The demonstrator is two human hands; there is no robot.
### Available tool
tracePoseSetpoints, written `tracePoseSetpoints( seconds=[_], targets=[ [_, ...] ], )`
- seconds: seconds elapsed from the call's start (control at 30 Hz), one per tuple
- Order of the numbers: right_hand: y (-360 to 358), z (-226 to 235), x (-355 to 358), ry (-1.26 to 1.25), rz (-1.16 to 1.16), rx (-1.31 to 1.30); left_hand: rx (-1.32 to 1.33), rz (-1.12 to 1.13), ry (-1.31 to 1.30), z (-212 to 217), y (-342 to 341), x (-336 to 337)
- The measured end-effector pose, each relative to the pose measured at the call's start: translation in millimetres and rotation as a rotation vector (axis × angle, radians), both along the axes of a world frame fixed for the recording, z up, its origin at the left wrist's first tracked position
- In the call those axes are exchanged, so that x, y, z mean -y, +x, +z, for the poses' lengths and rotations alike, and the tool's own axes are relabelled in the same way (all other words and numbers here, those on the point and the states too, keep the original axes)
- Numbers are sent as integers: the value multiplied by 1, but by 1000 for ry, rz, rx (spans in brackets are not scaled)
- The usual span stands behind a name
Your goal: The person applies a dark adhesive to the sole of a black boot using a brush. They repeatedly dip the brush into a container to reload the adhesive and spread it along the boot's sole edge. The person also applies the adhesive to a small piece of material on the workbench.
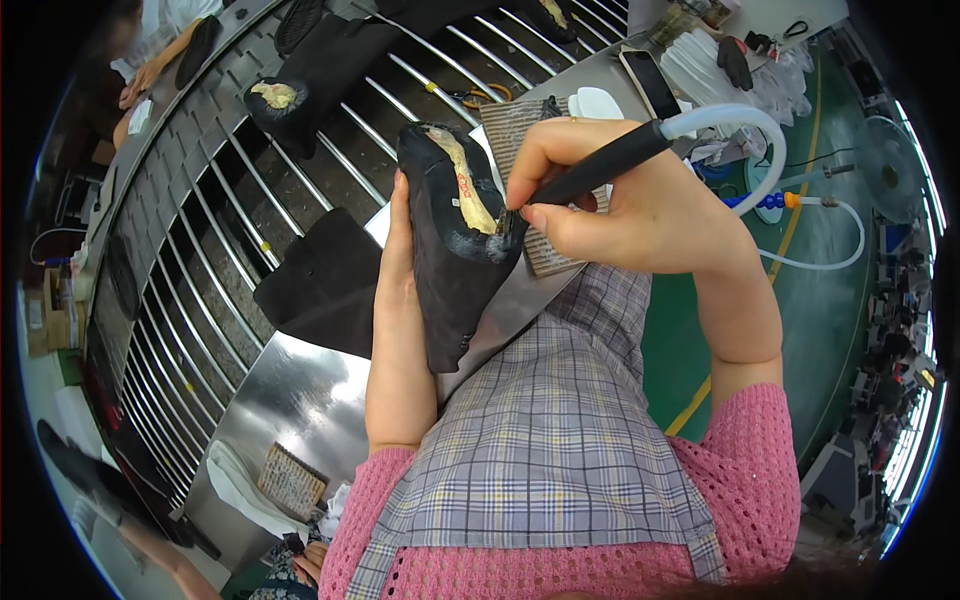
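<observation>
A black boot upper [440, 285], its underside turned up, lies along my left forearm. My left hand [396, 235] grips it from the left side, with most fingers hidden beneath. A pale yellow insole strip [462, 180] shows in the middle of the underside, and greyish scuffing marks the end nearer me. Pinched in my right hand [590, 200] is a black pen-shaped tool [605, 160], fed by a translucent hose [750, 112]. Its tip meets the upper's right edge, beside the strip; the exact contact is too small to tell.
Metal rollers [345, 165] carry other black uppers [325, 275]. Near my right hand are a ribbed brown pad [550, 260], a phone [650, 85] and yellow-handled scissors [490, 95]. White gloves [690, 65] lie far right; another pad [290, 480] lies lower left. Another person's hand [150, 80] is at the far left.
</observation>
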State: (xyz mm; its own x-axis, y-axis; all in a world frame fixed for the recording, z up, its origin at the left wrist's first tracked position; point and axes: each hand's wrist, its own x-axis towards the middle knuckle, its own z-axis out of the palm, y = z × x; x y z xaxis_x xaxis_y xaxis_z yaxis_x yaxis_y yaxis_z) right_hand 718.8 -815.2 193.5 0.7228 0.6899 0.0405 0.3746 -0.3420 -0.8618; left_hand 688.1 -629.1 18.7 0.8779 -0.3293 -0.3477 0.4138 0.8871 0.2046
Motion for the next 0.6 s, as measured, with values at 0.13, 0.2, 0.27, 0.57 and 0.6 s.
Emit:
tracePoseSetpoints(
  seconds=[0.13, 0.2, 0.27, 0.57, 0.6],
  targets=[
    [9, -7, 5, -8, 30, 146, 90, 17, -71, 0, 2, -1],
    [11, -8, 10, -2, -39, 129, 14, 56, -23, 0, 3, 1],
    [13, -9, 16, 55, -160, 10, -16, 47, -33, 2, 3, -2],
    [13, -54, 5, 244, -149, -200, 271, 55, 208, -45, -7, -10],
    [19, -56, 0, 224, -171, -191, 274, 36, 199, -56, -10, -15]
  ],
)
